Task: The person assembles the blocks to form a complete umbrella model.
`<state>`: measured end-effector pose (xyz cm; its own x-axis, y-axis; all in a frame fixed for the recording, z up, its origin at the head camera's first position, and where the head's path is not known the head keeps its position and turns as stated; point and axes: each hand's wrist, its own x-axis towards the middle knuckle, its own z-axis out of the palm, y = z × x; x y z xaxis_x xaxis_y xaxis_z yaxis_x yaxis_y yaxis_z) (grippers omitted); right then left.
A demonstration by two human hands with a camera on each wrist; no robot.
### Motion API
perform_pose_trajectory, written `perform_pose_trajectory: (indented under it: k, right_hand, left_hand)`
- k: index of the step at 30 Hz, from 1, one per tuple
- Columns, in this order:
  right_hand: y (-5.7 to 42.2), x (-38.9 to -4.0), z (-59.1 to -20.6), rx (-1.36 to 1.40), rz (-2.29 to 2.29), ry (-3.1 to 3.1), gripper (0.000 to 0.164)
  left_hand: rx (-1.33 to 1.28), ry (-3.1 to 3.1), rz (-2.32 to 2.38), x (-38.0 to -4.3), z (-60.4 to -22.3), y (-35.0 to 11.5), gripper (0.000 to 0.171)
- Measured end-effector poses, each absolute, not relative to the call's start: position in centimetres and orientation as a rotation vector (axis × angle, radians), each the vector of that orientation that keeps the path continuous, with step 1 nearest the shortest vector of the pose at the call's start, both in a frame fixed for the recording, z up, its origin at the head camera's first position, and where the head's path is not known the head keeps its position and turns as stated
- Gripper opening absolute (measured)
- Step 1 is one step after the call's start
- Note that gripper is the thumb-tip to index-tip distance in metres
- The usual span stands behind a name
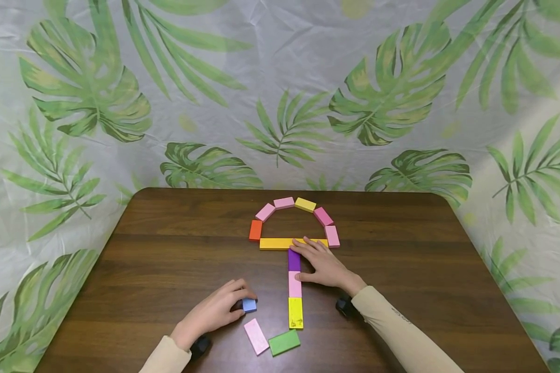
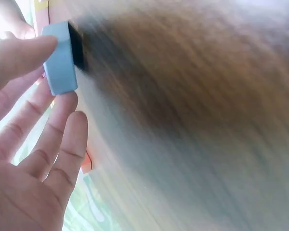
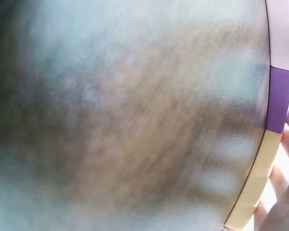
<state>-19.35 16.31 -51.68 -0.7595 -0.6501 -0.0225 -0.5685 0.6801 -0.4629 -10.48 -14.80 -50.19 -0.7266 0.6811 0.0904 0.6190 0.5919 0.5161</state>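
Observation:
My left hand [image 1: 217, 306] pinches a small blue block [image 1: 249, 305] between thumb and fingers, low over the table. In the left wrist view the thumb presses one face of that blue block [image 2: 61, 60] and fingertips meet its end. My right hand [image 1: 324, 267] lies with fingers extended over the right part of a long orange-yellow bar [image 1: 275, 244]. Its thumb rests at the pink block [image 1: 295, 287] of an upright column. Above that pink piece is a purple block [image 1: 294, 260], below it a yellow block [image 1: 296, 313].
Several coloured blocks arch over the bar, from a red-orange block [image 1: 255, 230] to a pale pink block [image 1: 332, 236]. At the column's foot a green block [image 1: 284, 342] and another pink block [image 1: 256, 336] curve leftward. The wooden table [image 1: 168, 269] meets a leaf-print cloth [image 1: 280, 77] behind.

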Motion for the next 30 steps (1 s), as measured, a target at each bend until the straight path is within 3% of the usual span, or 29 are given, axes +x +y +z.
perform_pose_trajectory:
  k: [16, 30]
  right_hand:
    - [16.3, -19.2, -51.6, -0.998, -0.653, 2.714, 0.077]
    - [16.3, -19.3, -51.7, -0.997, -0.646, 2.717, 0.077]
  left_hand:
    - [1.305, 2.672, 0.731, -8.9, -50.1, -15.4, 0.037]
    - [1.343, 2.722, 0.692, -8.6, -50.4, -15.3, 0.028]
